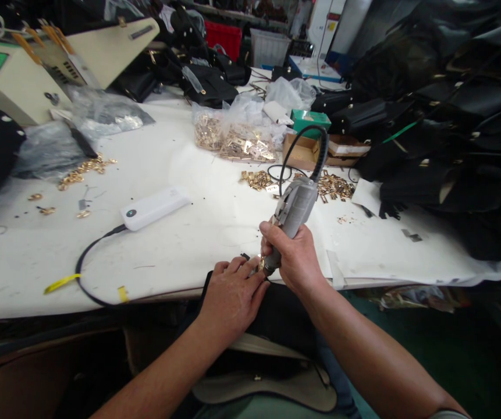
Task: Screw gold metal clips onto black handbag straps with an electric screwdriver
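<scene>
My right hand point(296, 256) is wrapped around a grey electric screwdriver point(297, 203), which tilts with its tip down and its cable rising from the top. The tip meets a small gold metal fitting point(260, 264) at the edge of a black bag point(283, 311) on my lap. My left hand point(233, 299) lies over the bag, fingers close together, gripping it beside the tip. Its fingertips partly cover the fitting. Below, the bag's flap point(263, 389) hangs with its pale inner side showing. Whatever is directly under the screwdriver tip is hidden.
On the white table point(180, 157) lie a white power bank point(154, 209) with a black cable, loose gold fittings point(335, 187) and bags of metal parts point(237, 137). Behind stand a cardboard box point(302, 152) and green box point(309, 120). Black bags point(442, 145) pile up right; a cream machine point(18, 81) stands left.
</scene>
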Action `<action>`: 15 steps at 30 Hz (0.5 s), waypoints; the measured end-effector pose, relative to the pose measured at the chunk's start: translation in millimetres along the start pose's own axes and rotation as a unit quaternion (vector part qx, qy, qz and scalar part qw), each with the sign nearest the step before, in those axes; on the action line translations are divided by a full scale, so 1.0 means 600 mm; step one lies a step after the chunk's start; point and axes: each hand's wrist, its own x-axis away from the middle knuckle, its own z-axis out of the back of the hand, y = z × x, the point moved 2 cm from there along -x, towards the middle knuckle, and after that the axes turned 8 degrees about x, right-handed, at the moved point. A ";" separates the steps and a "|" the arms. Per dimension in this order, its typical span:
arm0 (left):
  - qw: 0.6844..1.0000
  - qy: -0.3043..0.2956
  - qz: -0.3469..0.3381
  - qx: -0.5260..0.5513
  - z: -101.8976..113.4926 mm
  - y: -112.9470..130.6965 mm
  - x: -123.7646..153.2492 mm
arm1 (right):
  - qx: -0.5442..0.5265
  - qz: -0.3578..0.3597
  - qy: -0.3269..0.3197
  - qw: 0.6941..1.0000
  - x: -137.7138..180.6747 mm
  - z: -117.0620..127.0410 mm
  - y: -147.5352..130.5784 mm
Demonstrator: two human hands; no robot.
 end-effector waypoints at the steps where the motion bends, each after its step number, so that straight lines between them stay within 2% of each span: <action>1: 1.000 -0.001 0.000 -0.002 0.000 0.000 0.000 | 0.002 -0.001 -0.002 1.000 0.000 -0.001 0.000; 15: 1.000 -0.007 0.003 0.001 -0.002 -0.002 0.001 | -0.011 -0.001 0.003 1.000 0.000 0.000 0.001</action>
